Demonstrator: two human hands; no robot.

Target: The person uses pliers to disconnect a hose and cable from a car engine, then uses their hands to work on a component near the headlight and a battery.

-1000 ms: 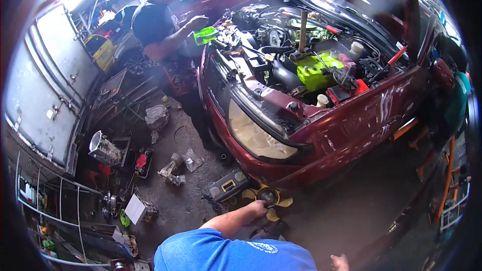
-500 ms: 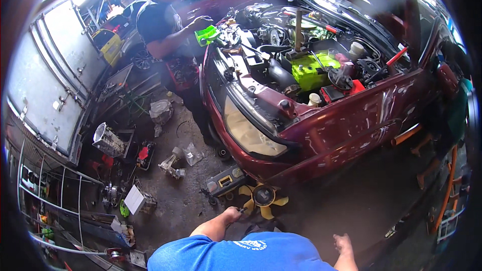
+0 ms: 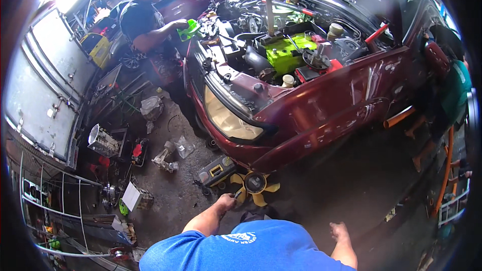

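Note:
My left hand point(image 3: 227, 201) is closed around a short dark hand tool point(image 3: 238, 193), too small here to name more exactly. The tool's end points toward a yellow-bladed cooling fan point(image 3: 255, 182) on the floor, though I cannot tell whether they touch. To the right, my right hand point(image 3: 340, 231) hangs low over the floor, its fingers loosely bent and apart, with nothing visible in it. Ahead stands a dark red car point(image 3: 321, 125) with its hood raised. A bright green battery point(image 3: 288, 54) sits in its engine bay.
A grey toolbox point(image 3: 216, 171) lies beside the fan, under the bumper. At the car's front, another person point(image 3: 145, 30) holds a bright green object point(image 3: 190, 30). Someone in green point(image 3: 454, 93) is at the far right. Metal parts point(image 3: 164, 157) and a wire rack point(image 3: 63, 203) stand left.
The view has shifted, so the car and fan sit further left and higher in it. My left hand still grips the tool. The fingers of my right hand look slightly more bent.

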